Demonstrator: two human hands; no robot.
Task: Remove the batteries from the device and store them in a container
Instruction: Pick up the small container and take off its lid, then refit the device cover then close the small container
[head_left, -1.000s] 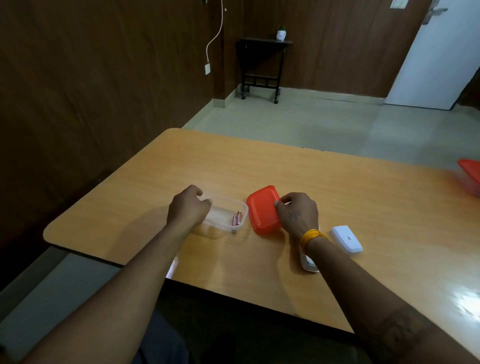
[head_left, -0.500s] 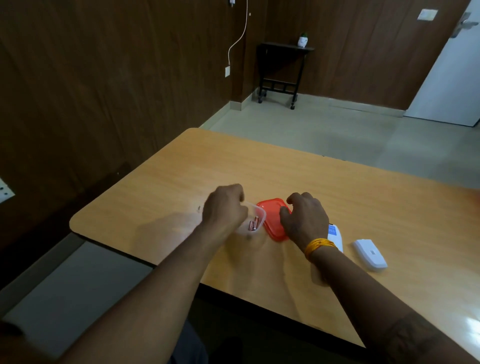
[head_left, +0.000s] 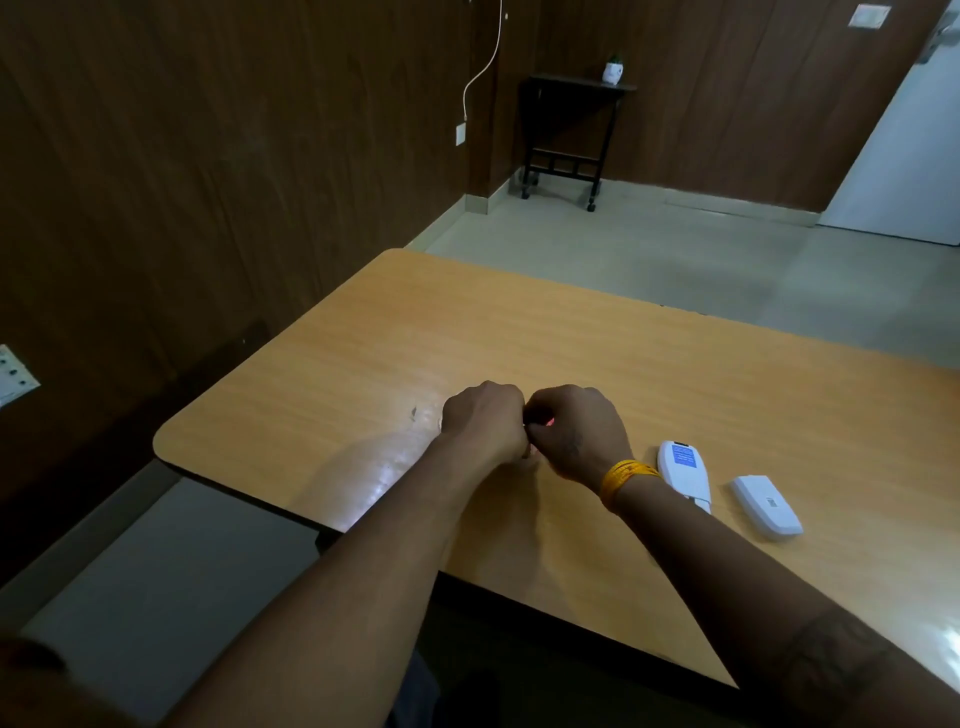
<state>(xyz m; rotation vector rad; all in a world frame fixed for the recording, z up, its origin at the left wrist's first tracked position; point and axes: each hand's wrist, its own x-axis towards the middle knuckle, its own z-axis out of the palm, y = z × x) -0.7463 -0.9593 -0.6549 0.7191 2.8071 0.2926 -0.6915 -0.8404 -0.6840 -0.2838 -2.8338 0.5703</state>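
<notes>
Red plastic, a sliver of the container lid (head_left: 540, 415), is glimpsed between the left hand (head_left: 485, 423) and right hand (head_left: 576, 434), both curled together over it; the grips cannot be told. White device (head_left: 683, 470) and its cover (head_left: 768, 505) are laid on the wooden table (head_left: 675, 374), beside the right wrist.

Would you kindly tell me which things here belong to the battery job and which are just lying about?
Job: left hand, right hand, red lid between them, white remote, battery cover.
Lying about: black side table, potted plant, white cable.
</notes>
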